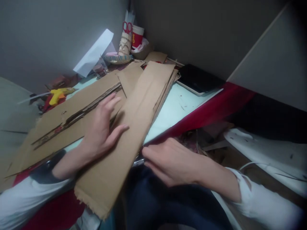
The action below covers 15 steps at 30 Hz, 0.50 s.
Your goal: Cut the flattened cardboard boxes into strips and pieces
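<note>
A long strip of brown cardboard (134, 118) lies slantwise across the table and overhangs its near edge, where its end is torn and ragged. Over its left edge, my left hand (100, 127) has its fingers spread and thumb apart, holding nothing. My right hand (170, 161) is closed beside the strip's right edge, thumb and fingers pressed together. Something dark and shiny shows by those fingertips, but I cannot make out what they hold. Under the left forearm and behind it lies a wider cardboard sheet (55, 118) with long slots cut through it.
At the back stand red-handled scissors (127, 27) in a holder and a red-and-white cup (137, 35). A black flat device (201, 78) lies at the right rear. A yellow tool (57, 95) is at far left. A red cloth (211, 111) hangs along the table edge.
</note>
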{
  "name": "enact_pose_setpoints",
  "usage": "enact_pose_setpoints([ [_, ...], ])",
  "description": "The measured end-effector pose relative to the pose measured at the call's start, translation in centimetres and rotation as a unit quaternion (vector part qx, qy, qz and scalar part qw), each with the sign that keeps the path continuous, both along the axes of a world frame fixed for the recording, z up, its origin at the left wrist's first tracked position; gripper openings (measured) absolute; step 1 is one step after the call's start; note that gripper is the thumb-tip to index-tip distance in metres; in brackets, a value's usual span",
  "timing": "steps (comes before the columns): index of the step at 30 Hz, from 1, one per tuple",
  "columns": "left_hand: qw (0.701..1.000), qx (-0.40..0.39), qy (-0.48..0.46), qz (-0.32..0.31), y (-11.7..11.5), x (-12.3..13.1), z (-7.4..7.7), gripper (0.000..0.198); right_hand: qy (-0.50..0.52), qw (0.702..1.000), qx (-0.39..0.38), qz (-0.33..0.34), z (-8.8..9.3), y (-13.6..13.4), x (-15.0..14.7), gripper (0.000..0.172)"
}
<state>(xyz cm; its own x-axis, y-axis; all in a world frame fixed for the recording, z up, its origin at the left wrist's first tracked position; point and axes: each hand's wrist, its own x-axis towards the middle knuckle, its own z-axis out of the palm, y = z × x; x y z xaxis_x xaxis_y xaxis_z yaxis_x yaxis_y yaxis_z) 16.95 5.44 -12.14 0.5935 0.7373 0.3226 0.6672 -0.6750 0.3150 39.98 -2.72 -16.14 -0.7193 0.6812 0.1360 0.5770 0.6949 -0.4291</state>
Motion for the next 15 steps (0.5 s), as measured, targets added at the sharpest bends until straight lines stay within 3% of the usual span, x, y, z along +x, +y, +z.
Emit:
enact_pose_setpoints([
  [2, 0.987, 0.054, 0.11, -0.108, 0.0, 0.6, 0.3, 0.054, -0.013, 1.0, 0.016, -0.002, -0.2, -0.2, 0.1, 0.013],
  [5, 0.948, 0.012, 0.236, -0.213, 0.3, 1.7, 0.7, 0.05, -0.04, 0.999, 0.024, -0.002, -0.4, -0.6, -0.3, 0.019],
  [9, 0.931, -0.053, 0.28, -0.229, 0.8, 3.1, 0.7, 0.051, -0.02, 1.0, 0.01, 0.007, -0.5, -0.6, -1.2, 0.014],
  [15, 0.923, -0.057, 0.308, -0.223, 1.0, 3.7, 0.2, 0.054, 0.032, 0.997, -0.038, 0.052, -1.1, -0.8, -0.5, 0.006],
])
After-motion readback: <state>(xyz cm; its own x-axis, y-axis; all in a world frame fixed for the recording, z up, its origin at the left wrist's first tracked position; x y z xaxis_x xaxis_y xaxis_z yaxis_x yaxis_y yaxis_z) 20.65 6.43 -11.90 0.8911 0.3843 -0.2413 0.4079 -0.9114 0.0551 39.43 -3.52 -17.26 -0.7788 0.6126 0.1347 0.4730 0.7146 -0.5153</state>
